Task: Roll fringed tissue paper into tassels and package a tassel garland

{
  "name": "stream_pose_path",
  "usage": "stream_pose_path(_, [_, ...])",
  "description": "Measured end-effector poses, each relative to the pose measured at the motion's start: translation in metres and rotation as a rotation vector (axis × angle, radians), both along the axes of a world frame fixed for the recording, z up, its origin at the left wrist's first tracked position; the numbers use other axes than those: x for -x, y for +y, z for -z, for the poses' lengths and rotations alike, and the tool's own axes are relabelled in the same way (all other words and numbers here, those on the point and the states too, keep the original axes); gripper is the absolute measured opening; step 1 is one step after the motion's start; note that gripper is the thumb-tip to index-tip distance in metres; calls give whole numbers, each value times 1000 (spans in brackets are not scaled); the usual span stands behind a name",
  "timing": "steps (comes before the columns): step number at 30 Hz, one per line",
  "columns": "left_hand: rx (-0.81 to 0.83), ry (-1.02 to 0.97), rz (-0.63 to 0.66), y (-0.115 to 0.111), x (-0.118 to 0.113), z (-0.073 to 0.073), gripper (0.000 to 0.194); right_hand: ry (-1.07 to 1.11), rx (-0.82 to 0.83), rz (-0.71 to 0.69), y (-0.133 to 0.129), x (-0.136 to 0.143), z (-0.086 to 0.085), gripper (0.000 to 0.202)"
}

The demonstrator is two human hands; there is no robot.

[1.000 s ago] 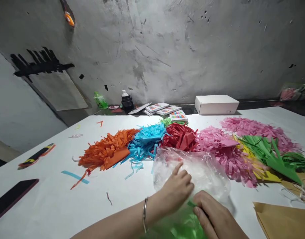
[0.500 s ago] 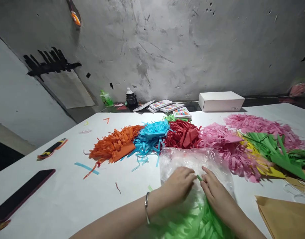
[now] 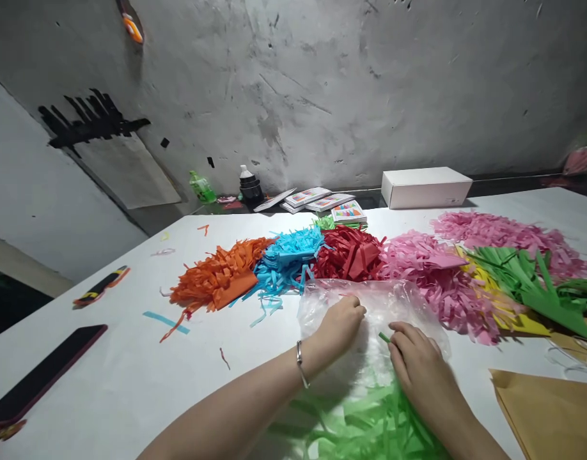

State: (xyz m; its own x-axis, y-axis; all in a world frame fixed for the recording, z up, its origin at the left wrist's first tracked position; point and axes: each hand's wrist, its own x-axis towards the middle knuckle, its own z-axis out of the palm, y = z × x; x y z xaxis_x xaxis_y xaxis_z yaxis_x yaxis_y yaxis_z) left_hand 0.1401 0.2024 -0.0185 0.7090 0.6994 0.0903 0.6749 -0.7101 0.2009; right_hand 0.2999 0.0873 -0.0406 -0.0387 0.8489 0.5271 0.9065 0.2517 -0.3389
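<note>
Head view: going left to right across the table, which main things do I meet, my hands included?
Phone, orange fringed paper, light-blue fringed paper, left hand, right hand, brown paper; overlapping things left out.

Passing room over the tabletop [image 3: 173, 377] between phone [image 3: 46, 375] and left hand [image 3: 340, 322], fringed paper row [image 3: 348, 254] an obstacle beyond.

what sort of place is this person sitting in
Probably a makeshift craft or packing workspace: colourful fringed paper bundles line a white tabletop, a clear plastic bag lies in front, and the grey wall behind is scuffed and pitted.
</note>
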Motion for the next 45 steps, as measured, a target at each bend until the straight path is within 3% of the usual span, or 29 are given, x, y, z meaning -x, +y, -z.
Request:
stream_pose_path(4, [86, -31, -33, 15, -20, 7, 25, 12, 17, -61, -3, 7, -5, 23])
stream_pose_path(9, [218, -222, -40, 14, -16, 0, 21, 100, 53, -114, -4, 6, -9, 20])
stream_pose_path(13, [417, -444, -43, -4, 2, -10, 16, 279, 138, -131, -8, 3, -22, 20])
stream_pose_path(16, [565, -568, -62, -26, 16, -13, 30, 409, 217, -156, -11, 6, -30, 23])
stream_pose_path(21, [1010, -1042, -188, -57, 26, -18, 32, 428, 244, -239, -16, 16, -29, 24])
stream_pose_path(23, [1072, -1135, -224, -63, 26, -22, 29, 372, 221, -249, -17, 18, -28, 24])
stream_pose_path(28, [964, -1119, -229, -69, 26, -25, 28, 174, 118, -292, -16, 15, -31, 26])
stream_pose_path(31, [891, -1043, -166, -72, 29, -26, 24, 139, 168, -341, -16, 11, -34, 28])
stream_pose_path(36, [592, -794, -25, -77, 32, -33, 14, 209, 264, -368, -18, 9, -34, 24])
stream_pose_path(45, [421, -756, 24, -82, 34, -30, 10, 19, -2, -322, -19, 15, -34, 28])
